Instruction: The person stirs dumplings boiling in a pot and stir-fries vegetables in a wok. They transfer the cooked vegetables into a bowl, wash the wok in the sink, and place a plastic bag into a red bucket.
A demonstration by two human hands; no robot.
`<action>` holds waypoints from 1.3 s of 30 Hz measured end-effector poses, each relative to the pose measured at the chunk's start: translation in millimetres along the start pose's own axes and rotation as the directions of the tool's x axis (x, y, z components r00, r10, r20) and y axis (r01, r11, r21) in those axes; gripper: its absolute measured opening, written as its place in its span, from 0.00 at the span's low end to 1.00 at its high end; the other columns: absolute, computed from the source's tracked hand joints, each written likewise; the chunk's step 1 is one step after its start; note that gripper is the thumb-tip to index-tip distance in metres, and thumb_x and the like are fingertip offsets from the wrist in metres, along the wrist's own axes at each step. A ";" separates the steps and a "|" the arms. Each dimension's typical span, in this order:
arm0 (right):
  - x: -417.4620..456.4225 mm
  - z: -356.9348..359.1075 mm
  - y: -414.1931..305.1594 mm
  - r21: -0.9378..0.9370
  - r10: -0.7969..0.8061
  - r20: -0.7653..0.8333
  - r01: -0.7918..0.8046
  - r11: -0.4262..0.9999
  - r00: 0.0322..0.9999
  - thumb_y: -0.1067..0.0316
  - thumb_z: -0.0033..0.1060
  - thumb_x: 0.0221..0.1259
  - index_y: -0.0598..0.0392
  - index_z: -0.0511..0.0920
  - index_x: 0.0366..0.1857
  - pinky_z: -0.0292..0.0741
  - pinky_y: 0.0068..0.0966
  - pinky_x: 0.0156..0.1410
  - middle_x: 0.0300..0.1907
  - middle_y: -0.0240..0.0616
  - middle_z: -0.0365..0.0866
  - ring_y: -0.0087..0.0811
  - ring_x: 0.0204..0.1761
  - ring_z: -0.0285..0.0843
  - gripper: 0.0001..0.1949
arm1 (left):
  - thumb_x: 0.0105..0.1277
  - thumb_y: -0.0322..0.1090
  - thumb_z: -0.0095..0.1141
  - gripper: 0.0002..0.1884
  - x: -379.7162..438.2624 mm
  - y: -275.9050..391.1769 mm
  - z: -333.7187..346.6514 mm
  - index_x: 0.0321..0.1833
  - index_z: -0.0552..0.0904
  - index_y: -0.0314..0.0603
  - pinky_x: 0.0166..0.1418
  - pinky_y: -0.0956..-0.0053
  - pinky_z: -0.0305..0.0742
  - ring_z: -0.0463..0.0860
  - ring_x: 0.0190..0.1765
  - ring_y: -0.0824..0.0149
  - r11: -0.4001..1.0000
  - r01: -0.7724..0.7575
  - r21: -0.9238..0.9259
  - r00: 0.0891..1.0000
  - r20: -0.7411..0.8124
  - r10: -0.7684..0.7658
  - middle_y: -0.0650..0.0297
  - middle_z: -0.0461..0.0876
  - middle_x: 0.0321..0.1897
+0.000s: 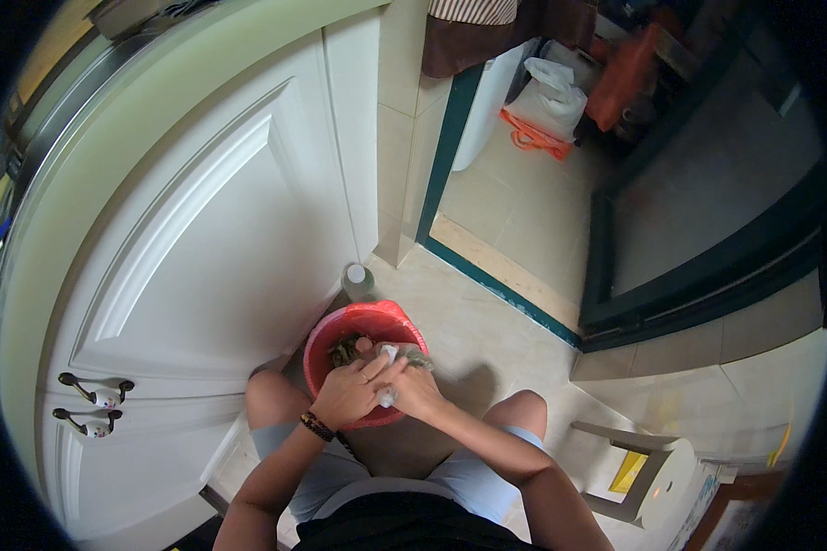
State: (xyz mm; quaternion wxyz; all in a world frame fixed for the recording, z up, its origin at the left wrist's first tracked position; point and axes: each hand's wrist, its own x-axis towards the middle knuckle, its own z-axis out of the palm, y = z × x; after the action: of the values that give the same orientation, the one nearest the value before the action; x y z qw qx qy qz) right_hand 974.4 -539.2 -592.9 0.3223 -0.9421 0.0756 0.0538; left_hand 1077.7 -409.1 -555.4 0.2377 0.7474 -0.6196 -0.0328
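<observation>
Between my knees stands a red plastic bucket (324, 324) with dark green plant scraps (344, 350) and a small pinkish round thing (364, 344) inside. Over its near side my two hands meet, fingers crossing. My left hand (344, 396), with a ring and a dark beaded bracelet (317, 426), pinches part of a thin see-through plastic bag (417, 355). The same bag is gripped by my right hand (415, 391). Its whitish bunched film pokes out between and below the fingers. What the bag contains is mostly hidden.
A clear bottle with a white cap (356, 274) stands behind the bucket, beside the white cabinet door (213, 227). To the right are a dark green door frame (503, 293) and a light plastic stool (668, 482). Beyond the doorway sits a white plastic bag (548, 103).
</observation>
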 end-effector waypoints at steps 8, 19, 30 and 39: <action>1.9 12.6 20.7 0.866 0.311 0.112 -0.246 0.435 0.944 0.70 0.51 0.68 0.60 0.81 0.44 0.72 0.17 0.31 0.29 0.31 0.82 0.18 0.26 0.74 0.09 | 0.74 0.45 0.46 0.19 -46.4 -38.2 42.4 0.27 0.76 0.40 0.29 0.72 0.67 0.71 0.21 0.67 0.612 0.486 -0.624 0.866 0.249 -0.433 0.69 0.71 0.17; -10.6 -5.4 32.6 0.758 0.154 0.169 -0.228 0.611 0.974 0.74 0.69 0.52 0.62 0.83 0.43 0.76 0.19 0.41 0.36 0.39 0.86 0.25 0.36 0.82 0.13 | 0.68 0.28 0.52 0.12 -64.9 -37.3 24.8 0.53 0.79 0.35 0.28 0.87 0.68 0.76 0.27 0.80 -0.104 0.328 -0.939 0.476 0.259 -0.841 0.63 0.84 0.36; -4.7 -22.7 -2.7 -0.478 -0.636 -0.293 0.466 0.744 0.714 0.67 0.56 0.48 0.50 0.75 0.33 0.78 0.24 0.43 0.37 0.33 0.71 0.31 0.42 0.72 0.07 | 0.71 0.27 0.45 0.14 -34.9 -30.8 77.9 0.57 0.76 0.33 0.55 0.72 0.74 0.82 0.48 0.65 0.644 0.154 -0.749 0.951 -0.064 -0.302 0.56 0.83 0.46; -14.1 -24.8 5.7 -0.558 -0.702 -0.195 0.511 0.654 0.685 0.69 0.58 0.48 0.48 0.72 0.26 0.65 0.26 0.36 0.25 0.28 0.67 0.27 0.30 0.69 0.04 | 0.65 0.30 0.55 0.06 -26.7 -29.7 39.5 0.40 0.78 0.36 0.46 0.65 0.74 0.82 0.40 0.55 0.708 0.243 -0.663 0.966 0.104 -0.235 0.55 0.81 0.36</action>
State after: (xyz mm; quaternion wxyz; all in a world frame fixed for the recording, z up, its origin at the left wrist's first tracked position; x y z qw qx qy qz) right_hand 960.8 -557.5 -574.6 0.0657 -0.9485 -0.2029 -0.2340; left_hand 1085.0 -392.9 -608.7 0.4805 0.6852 -0.4654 -0.2881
